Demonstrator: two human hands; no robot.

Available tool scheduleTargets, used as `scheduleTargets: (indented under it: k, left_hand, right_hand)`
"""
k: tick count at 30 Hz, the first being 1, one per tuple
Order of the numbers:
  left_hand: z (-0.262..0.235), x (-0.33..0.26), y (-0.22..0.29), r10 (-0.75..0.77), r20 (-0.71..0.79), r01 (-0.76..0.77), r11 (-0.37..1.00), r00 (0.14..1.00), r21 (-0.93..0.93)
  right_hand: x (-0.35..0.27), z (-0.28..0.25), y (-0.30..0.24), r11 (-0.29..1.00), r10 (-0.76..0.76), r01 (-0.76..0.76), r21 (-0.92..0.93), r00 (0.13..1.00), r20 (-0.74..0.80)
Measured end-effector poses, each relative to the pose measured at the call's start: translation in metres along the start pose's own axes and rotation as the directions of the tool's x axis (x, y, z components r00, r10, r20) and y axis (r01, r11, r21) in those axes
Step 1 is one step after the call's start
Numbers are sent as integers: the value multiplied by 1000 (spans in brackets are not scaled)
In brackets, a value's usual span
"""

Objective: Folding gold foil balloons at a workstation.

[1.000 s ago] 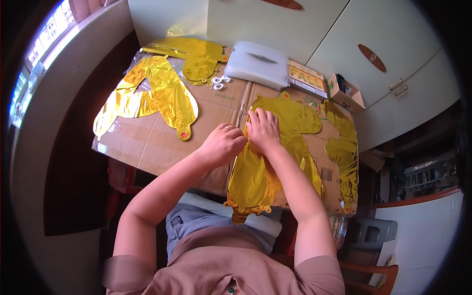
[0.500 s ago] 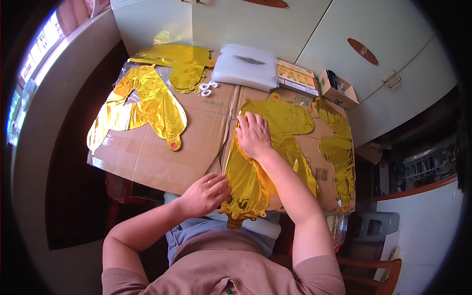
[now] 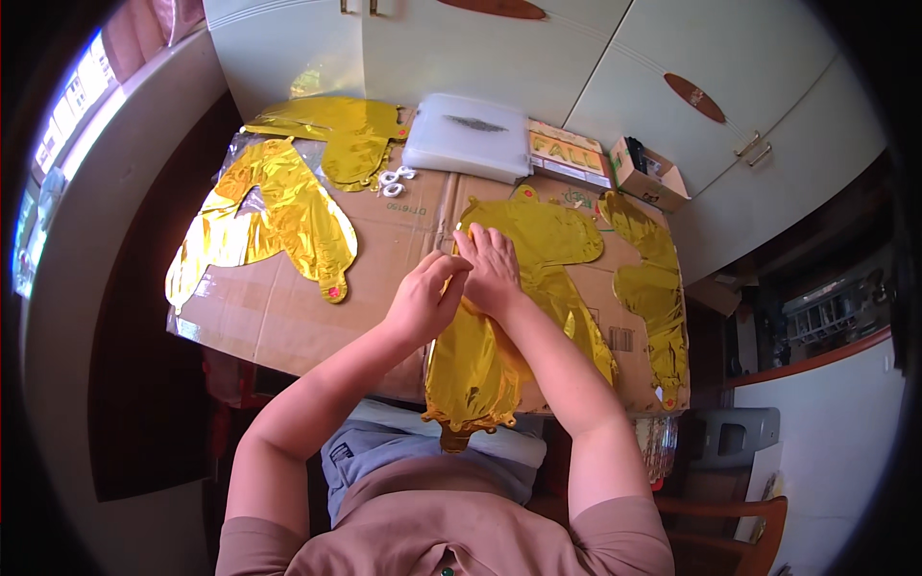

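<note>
A flat gold foil balloon (image 3: 552, 298), shaped like a letter, lies in front of me, its near end hanging over the table's edge. My right hand (image 3: 491, 271) rests flat on its upper left part with the fingers stretched forward. Right beside it, my left hand (image 3: 429, 296) is closed, thumb and fingers brought together close to the right hand's fingers. Whatever the left fingers hold, if anything, is hidden. More uninflated gold balloons lie around: one (image 3: 322, 226) at the left, another (image 3: 357, 144) at the far left, and a narrow one (image 3: 653, 278) along the right edge.
Flattened cardboard (image 3: 279, 317) covers the table. Coils of white ribbon (image 3: 393, 182) lie near the far balloon. At the back stand a translucent plastic case (image 3: 461, 144), a flat printed box (image 3: 569, 158) and an open small box (image 3: 651, 176). Pale cabinets (image 3: 499, 53) rise behind.
My left hand has moved up and right from the balloon's lower left edge to beside my right hand, its fingers closing. The right hand stays on the balloon.
</note>
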State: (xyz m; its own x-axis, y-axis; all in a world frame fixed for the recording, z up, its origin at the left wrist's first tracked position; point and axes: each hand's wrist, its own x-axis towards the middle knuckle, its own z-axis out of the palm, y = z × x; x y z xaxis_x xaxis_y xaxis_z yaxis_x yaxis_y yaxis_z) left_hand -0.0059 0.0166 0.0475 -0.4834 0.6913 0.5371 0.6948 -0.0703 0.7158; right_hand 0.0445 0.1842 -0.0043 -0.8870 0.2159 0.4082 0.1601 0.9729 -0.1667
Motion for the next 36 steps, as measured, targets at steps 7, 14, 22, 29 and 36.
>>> scheduleTargets:
  k: [7, 14, 22, 29, 36]
  left_hand:
    - [35, -7, -43, 129, 96, -148, 964, 987, 222]
    - [36, -5, -33, 132, 112, -165, 908, 985, 384]
    - [41, -8, -46, 140, 194, -225, 813, 971, 536]
    - [38, -10, -41, 92, 290, -257, 751, 953, 608]
    - [40, -5, -44, 18, 331, -212, 800, 943, 561]
  right_hand:
    - [0, -12, -5, 998, 62, -63, 7, 995, 79]
    - [2, -14, 13, 983, 86, -89, 163, 996, 26]
    - [20, -55, 116, 759, 483, -381, 529, 873, -64]
    - [-15, -104, 191, 554, 826, -833, 12, 551, 120]
    - [6, -90, 202, 439, 865, -897, 47, 437, 246]
